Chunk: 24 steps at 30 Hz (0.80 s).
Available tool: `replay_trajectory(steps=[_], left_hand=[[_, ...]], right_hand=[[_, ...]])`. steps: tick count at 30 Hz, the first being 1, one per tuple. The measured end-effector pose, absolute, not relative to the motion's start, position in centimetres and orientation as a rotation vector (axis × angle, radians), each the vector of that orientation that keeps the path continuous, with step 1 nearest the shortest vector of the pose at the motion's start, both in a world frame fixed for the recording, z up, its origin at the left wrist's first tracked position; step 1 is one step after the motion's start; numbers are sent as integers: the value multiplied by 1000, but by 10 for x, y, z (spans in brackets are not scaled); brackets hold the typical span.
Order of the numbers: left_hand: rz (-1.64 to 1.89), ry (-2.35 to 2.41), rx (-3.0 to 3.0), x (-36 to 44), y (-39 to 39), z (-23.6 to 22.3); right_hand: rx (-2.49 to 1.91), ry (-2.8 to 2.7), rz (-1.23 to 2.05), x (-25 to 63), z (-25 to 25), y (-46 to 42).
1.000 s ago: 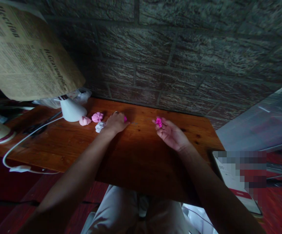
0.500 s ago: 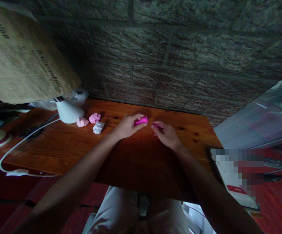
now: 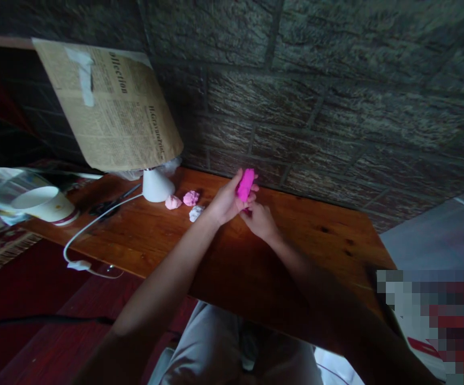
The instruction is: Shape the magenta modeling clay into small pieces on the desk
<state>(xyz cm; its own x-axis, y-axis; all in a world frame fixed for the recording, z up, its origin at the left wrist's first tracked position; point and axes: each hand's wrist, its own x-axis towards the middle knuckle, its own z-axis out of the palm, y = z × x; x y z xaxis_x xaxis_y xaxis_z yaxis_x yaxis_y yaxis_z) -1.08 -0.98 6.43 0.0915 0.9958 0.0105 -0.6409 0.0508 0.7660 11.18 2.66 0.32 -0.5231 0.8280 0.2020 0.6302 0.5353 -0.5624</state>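
Observation:
A bright pink lump of modelling clay (image 3: pixel 246 185) lies across the palm of my left hand (image 3: pixel 230 200), with the thumb and fingers curled about it. Just below and to the right, my right hand (image 3: pixel 261 222) is closed in a pinch against the left hand's fingers. A small bit of dark pink clay (image 3: pixel 247 212) shows at its fingertips, mostly hidden. Left of the hands, three crumpled-looking lumps sit on the table: a pale pink lump (image 3: pixel 173 202), a pink lump (image 3: pixel 191 198) and a white lump (image 3: pixel 196 214).
A lamp with a newsprint shade (image 3: pixel 123 117) and white base (image 3: pixel 157 186) stands on the wooden table (image 3: pixel 167 243). Its white cord (image 3: pixel 95 220) hangs over the front edge. A paper cup (image 3: pixel 47 204) is at far left. A stone wall (image 3: pixel 296 107) rises behind.
My hands have come together, and the left palm has turned up, showing more of the pink clay. The view has swung left, bringing the cup and whole lampshade into sight.

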Motion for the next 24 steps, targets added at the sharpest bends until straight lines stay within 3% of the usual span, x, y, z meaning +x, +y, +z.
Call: replay_trajectory(steps=[6,12,18,24], left_hand=[[1410,715,905,-11,0,41],[1130,1224,1806,13,-9,22],[623,1317,2164,26,-20,13],[753,1337,2139,23,-16,7]], right_hand=[[-1119,-2343,643,118,0,20],[-1040,-1735,1266,198,0,12],[-1087,-1740,1258,217,13,10],[-994,-1803,1338,224,15,15]])
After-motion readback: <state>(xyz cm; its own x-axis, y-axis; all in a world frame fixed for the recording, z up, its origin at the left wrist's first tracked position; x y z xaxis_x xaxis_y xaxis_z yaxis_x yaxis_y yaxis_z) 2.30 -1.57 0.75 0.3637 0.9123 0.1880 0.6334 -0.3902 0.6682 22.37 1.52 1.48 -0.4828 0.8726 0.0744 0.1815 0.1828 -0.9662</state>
